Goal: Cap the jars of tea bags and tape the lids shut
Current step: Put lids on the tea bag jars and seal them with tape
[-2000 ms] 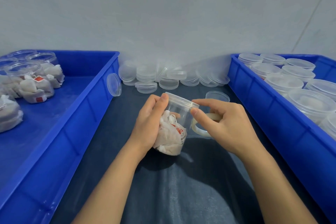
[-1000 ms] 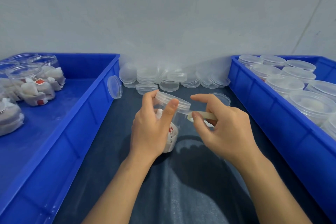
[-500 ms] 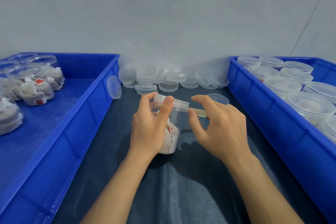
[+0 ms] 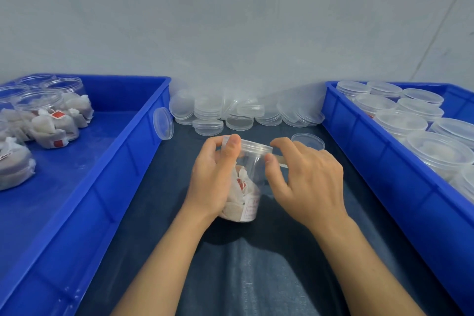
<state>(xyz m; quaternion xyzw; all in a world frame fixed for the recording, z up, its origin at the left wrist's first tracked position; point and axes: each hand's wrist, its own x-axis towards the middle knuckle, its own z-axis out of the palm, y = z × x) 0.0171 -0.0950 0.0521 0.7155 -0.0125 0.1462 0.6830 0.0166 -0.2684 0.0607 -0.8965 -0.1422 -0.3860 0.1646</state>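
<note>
Fingers of the left hand point(image 4: 214, 177) curled round the capped jar point(image 4: 246, 182), thumb pressed at the lid's point(image 4: 252, 147) edge, and held it tilted above the dark cloth point(image 4: 246, 272) between the two blue bins. The right hand point(image 4: 306, 182) pinched a strip of tape point(image 4: 281, 161) between thumb and forefinger, drawn against the jar just under the lid. Loose lids point(image 4: 230, 113) lay heaped by the wall; uncapped jars sat in the left bin point(image 4: 84, 187), capped ones in the right bin point(image 4: 384, 177).

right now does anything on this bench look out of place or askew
One loose lid stands on edge against the left blue bin, unlike the stacked lids by the wall. Nothing looks spilled or damaged.
</note>
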